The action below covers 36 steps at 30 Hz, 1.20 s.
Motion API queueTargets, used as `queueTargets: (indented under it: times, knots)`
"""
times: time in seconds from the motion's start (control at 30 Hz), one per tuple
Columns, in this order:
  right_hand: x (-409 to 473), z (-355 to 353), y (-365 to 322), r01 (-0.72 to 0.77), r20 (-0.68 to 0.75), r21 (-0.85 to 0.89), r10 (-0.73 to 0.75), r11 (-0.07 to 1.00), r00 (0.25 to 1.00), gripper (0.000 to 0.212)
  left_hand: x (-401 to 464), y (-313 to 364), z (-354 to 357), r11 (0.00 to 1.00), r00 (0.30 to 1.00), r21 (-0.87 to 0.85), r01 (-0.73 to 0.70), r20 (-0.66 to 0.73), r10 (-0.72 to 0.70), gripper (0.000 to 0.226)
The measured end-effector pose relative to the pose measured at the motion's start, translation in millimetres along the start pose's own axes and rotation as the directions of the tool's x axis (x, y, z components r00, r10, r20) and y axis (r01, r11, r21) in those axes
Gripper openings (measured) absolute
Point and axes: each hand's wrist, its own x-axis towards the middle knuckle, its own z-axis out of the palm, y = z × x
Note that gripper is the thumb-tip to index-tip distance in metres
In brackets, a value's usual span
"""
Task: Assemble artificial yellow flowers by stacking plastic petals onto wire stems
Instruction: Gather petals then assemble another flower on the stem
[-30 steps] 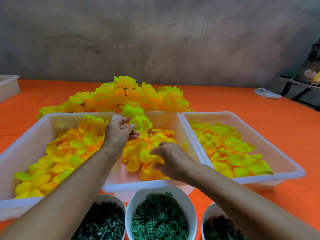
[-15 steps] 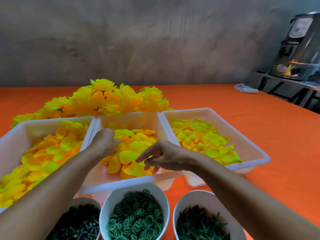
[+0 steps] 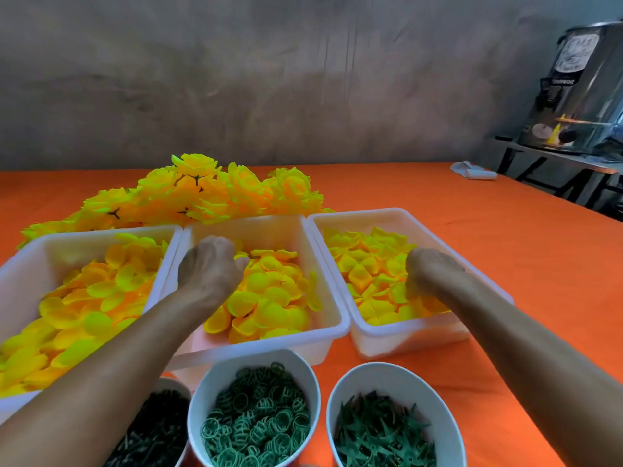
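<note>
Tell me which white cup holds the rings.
The middle cup: it holds green rings, the right cup spiky green pieces, the left dark bits.

Right hand (image 3: 429,269) left the middle tray (image 3: 286,335), now down in the right tray (image 3: 397,335) among its petals (image 3: 367,267). Left hand (image 3: 209,267) shifted deeper into the middle tray. Camera panned right.

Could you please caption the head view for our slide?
Left hand in the middle white plastic tray, right hand in the right white plastic tray.
</note>
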Motion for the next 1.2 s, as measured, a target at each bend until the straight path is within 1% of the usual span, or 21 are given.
queueTargets:
  times: [0.07,0.13,0.2,0.27,0.33,0.4,0.43,0.5,0.53,0.6,0.67,0.7,0.73,0.77,0.8,0.83,0.87,0.9,0.97,1.07,1.2]
  knots:
    - [2.5,4.4,4.1,0.020,0.000,0.009,-0.020,1.000,1.000,0.039,-2.4,10.4,-2.2,0.999,1.000,-0.052,-0.013,-0.029,0.011,0.036]
    - [6.5,5.7,5.7,0.045,-0.050,0.073,-0.041,0.996,0.998,0.037,-4.5,19.6,-4.0,0.996,0.998,-0.076,-0.042,-0.053,0.038,0.036]
    - [9.3,2.5,5.2,0.063,-0.106,0.152,-0.047,0.986,0.993,0.031,-6.3,28.0,-4.9,0.992,0.995,-0.101,-0.076,-0.067,0.070,0.036]
    - [11.5,-4.0,5.0,0.076,-0.133,0.262,-0.042,0.962,0.990,0.028,-8.0,37.8,-6.1,0.984,0.991,-0.140,-0.114,-0.080,0.104,0.035]
    - [13.8,-11.4,6.9,0.098,-0.136,0.420,-0.044,0.902,0.990,0.028,-10.9,49.9,-8.3,0.971,0.985,-0.184,-0.154,-0.101,0.137,0.033]
    - [15.5,-15.8,9.5,0.117,-0.143,0.614,-0.035,0.781,0.989,0.028,-13.6,62.5,-10.4,0.953,0.978,-0.233,-0.193,-0.121,0.168,0.031]
    - [15.3,-16.5,9.8,0.131,-0.148,0.720,-0.035,0.682,0.988,0.028,-14.2,68.7,-10.9,0.941,0.975,-0.264,-0.213,-0.125,0.185,0.031]
    - [12.6,-15.7,6.6,0.173,-0.165,0.891,-0.056,0.421,0.985,0.026,-14.3,81.9,-10.7,0.898,0.970,-0.368,-0.243,-0.108,0.218,0.033]
    - [10.4,-14.8,2.9,0.198,-0.183,0.932,-0.077,0.303,0.980,0.026,-14.0,88.9,-10.1,0.863,0.969,-0.442,-0.244,-0.081,0.233,0.035]
    - [5.8,-12.6,-6.8,0.256,-0.240,0.959,-0.139,0.118,0.961,0.028,-12.6,103.5,-7.5,0.789,0.972,-0.584,-0.190,0.000,0.235,0.046]
    - [2.5,-11.5,-18.3,0.303,-0.300,0.953,-0.182,-0.012,0.936,0.026,-9.1,115.2,-2.8,0.735,0.972,-0.676,-0.059,0.128,0.195,0.056]
    - [1.7,-10.4,-24.2,0.318,-0.321,0.947,-0.183,-0.051,0.929,0.026,-7.7,118.7,-1.0,0.682,0.959,-0.731,0.020,0.206,0.193,0.051]
    - [1.8,-9.1,-29.6,0.319,-0.327,0.945,-0.166,-0.076,0.930,0.027,-6.3,120.3,0.4,0.584,0.937,-0.805,0.108,0.279,0.210,0.041]
    - [2.9,-7.7,-33.7,0.298,-0.309,0.950,-0.139,-0.098,0.941,0.028,-3.9,121.0,2.4,0.458,0.912,-0.865,0.205,0.339,0.231,0.025]
    - [4.1,-6.5,-36.8,0.245,-0.263,0.959,-0.123,-0.140,0.957,0.030,-2.3,121.4,3.7,0.330,0.895,-0.900,0.284,0.372,0.245,0.011]
    - [5.3,-5.2,-38.6,0.164,-0.195,0.965,-0.137,-0.204,0.971,0.032,0.0,120.4,5.8,0.240,0.901,-0.922,0.305,0.360,0.240,0.010]
    - [6.7,-3.7,-40.0,0.072,-0.126,0.961,-0.189,-0.267,0.974,0.032,2.4,119.0,7.7,0.184,0.916,-0.936,0.299,0.336,0.220,0.014]
    - [8.1,-1.8,-40.8,-0.001,-0.079,0.953,-0.253,-0.302,0.964,0.027,4.8,117.5,10.5,0.158,0.929,-0.946,0.283,0.311,0.198,0.015]
    - [12.1,2.1,-41.6,-0.067,-0.038,0.945,-0.313,-0.321,0.949,0.012,7.0,114.2,15.7,0.141,0.943,-0.954,0.264,0.286,0.170,0.014]
    - [18.7,7.1,-40.9,-0.113,-0.023,0.923,-0.345,-0.368,0.938,0.015,9.1,109.6,24.9,0.107,0.948,-0.955,0.275,0.288,0.136,0.013]
    - [19.2,16.8,-40.7,-0.209,0.080,0.930,-0.392,-0.301,0.917,0.011,10.2,108.9,37.6,0.081,0.954,-0.959,0.270,0.278,0.116,0.013]
